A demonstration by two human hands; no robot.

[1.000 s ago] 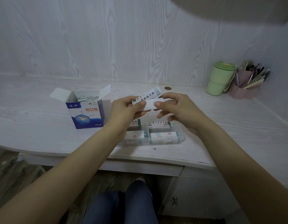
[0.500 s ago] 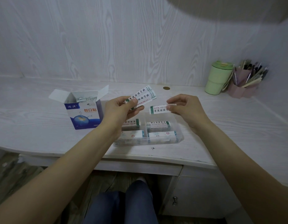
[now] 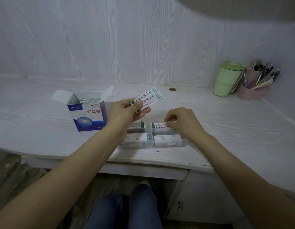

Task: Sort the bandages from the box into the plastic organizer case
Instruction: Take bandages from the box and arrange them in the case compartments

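Bandage being placed: a single strip (image 3: 160, 126) goes into the case's far-right compartment, pinched at its right end by the right hand (image 3: 181, 123).
Doing it well: lay it flat on the stack, ends square with the divider, and only then let go.
Left hand (image 3: 125, 111): fingers and thumb grasp about two joined strips (image 3: 147, 98), raised at 12 o'clock of the case.
Organizer case (image 3: 184, 143): four compartments show, each holding bandages.
Box (image 3: 88, 113): one, open, at 9 o'clock, more bandages inside.
Beyond: one green cup (image 3: 226, 79) and one pen holder (image 3: 254, 86) at 2 o'clock.
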